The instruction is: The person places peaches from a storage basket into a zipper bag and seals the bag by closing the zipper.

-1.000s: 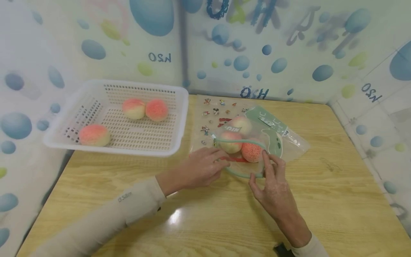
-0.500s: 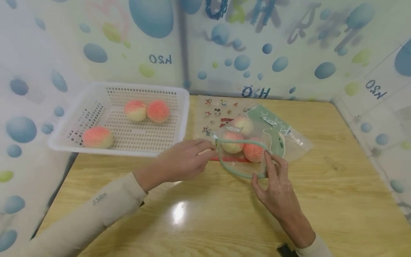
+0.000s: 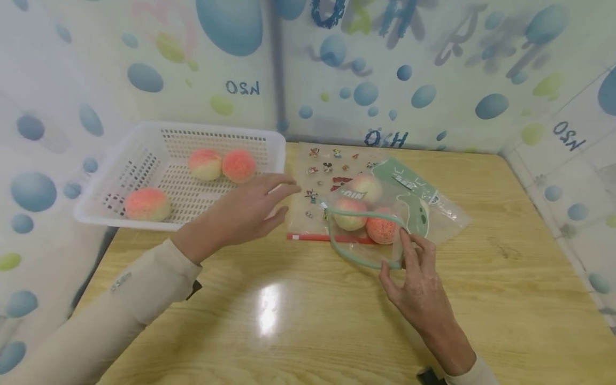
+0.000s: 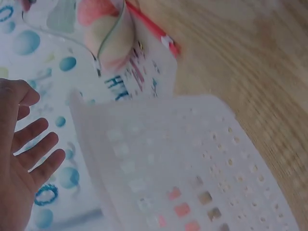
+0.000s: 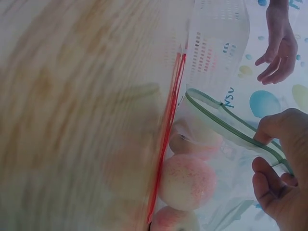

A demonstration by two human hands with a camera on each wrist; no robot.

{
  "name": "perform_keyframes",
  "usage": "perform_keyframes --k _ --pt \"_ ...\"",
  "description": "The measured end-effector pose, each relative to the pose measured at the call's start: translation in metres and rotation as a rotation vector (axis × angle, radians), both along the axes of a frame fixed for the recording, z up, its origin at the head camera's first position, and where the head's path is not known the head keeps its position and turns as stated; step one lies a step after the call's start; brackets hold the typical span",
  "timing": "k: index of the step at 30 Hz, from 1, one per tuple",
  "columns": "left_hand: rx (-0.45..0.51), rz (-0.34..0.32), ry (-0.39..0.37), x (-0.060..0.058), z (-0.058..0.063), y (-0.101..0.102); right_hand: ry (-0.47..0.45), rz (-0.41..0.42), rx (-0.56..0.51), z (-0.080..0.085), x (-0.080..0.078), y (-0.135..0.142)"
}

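My left hand [image 3: 240,211] hangs over the front right rim of the white plastic basket [image 3: 278,147], fingers loosely spread and holding nothing. Three pink and yellow peaches lie in the basket, among them a front left peach [image 3: 148,205]. My right hand [image 3: 418,289] pinches the right end of the mouth of a clear zip bag [image 5: 231,126] with a green edge. Its mouth gapes toward me. Inside it are three more peaches, the reddest peach [image 3: 382,230] nearest my right fingers. In the left wrist view the left hand [image 4: 29,159] appears beside the basket wall.
Beneath the green-edged bag lies a flat clear bag [image 3: 308,214] with cartoon prints and a red zip strip. Farther right the green-printed part of a bag [image 3: 409,182] spreads over the wooden table [image 3: 505,299]. A patterned wall [image 3: 327,80] stands behind the table.
My left hand has let go of the bag's mouth and moved left and back to the basket. The right hand has kept its pinch on the bag with little movement.
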State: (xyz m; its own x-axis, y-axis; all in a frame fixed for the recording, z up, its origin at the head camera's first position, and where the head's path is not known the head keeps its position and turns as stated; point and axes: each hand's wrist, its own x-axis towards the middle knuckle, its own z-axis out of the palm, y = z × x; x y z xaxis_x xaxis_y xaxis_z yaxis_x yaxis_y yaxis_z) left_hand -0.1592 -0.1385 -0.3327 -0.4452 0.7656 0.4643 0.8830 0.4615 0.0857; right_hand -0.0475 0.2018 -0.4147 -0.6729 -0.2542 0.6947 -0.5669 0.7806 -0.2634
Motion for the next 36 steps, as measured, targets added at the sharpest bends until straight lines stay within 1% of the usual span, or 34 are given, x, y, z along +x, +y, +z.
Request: perform_keyframes --k 3,5,10,12,14,17,19,22,25,28,29,31,33,36 --pt "0.002 0.08 -0.041 -0.013 0.001 -0.009 -0.008 -0.002 0.003 0.0 0.0 0.0" --pt "-0.006 0.148 -0.08 -0.021 0.0 -0.016 -0.022 -0.005 0.008 0.001 0.001 0.0" --pt "-0.081 0.346 -0.268 -0.037 0.001 -0.03 -0.043 -0.01 0.008 0.0 0.002 0.001" --pt "-0.122 0.408 -0.338 -0.042 0.001 -0.035 -0.049 -0.012 0.01 0.0 0.002 0.001" --pt "-0.156 0.446 -0.379 -0.047 0.0 -0.039 -0.058 -0.017 0.017 0.0 0.002 0.001" --pt "-0.195 0.482 -0.406 -0.053 -0.003 -0.045 -0.057 -0.014 0.015 0.001 0.002 0.001" --pt "-0.212 0.487 -0.401 -0.055 -0.006 -0.049 -0.051 -0.009 0.008 0.001 0.002 0.001" --pt "-0.245 0.488 -0.385 -0.055 -0.011 -0.055 -0.059 0.002 0.007 0.0 0.002 0.001" --pt "-0.268 0.54 -0.36 -0.054 -0.014 -0.056 -0.065 0.012 0.011 -0.001 0.003 0.003" --pt "-0.25 0.605 -0.316 -0.052 -0.014 -0.056 -0.056 0.012 0.019 -0.001 0.002 0.004" --pt "-0.23 0.616 -0.301 -0.051 -0.014 -0.057 -0.052 0.013 0.022 -0.001 0.002 0.003" --pt "-0.208 0.609 -0.279 -0.049 -0.014 -0.058 -0.049 0.011 0.03 -0.001 0.001 0.003" --pt "-0.201 0.599 -0.297 -0.047 -0.015 -0.06 -0.051 0.013 0.034 -0.001 0.001 0.003" --pt "-0.238 0.613 -0.374 -0.045 -0.018 -0.063 -0.069 0.013 0.047 -0.001 0.001 0.001"
